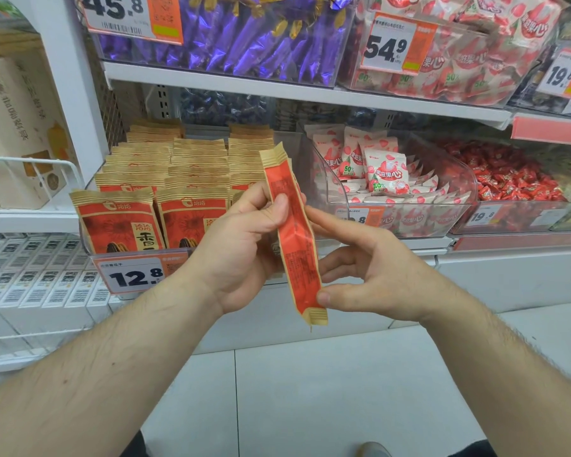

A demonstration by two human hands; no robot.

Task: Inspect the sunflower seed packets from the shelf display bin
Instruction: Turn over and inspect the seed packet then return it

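The person is standing at the shelf with 1 sunflower seed packet (292, 232) lifted out in front of the display bin (89, 249), turned nearly edge-on so its red printed face catches the light. The left hand (241, 252) grips the packet's upper half, thumb pressed on the red face with the fingers curled behind it. The right hand (373, 275) steadies the lower end: its thumb tip touches the packet near the bottom seal and the forefinger reaches toward the middle, but the other fingers are spread loosely and I cannot tell for sure whether it is pinching or only touching.

To my eye this is the looking-over step, with the packet being turned to read or check its back and seams. The rest of the packets (165, 179) stand in neat rows in the bin, just behind the hands, above a price tag (132, 275) reading 12.8. A neighbouring bin of strawberry sweets (386, 173) sits to the right.

Next would likely be either turning the packet fully to see the other face, or sliding it back upright into the front row, which calls for a free slot and a steady hold on the top seal.
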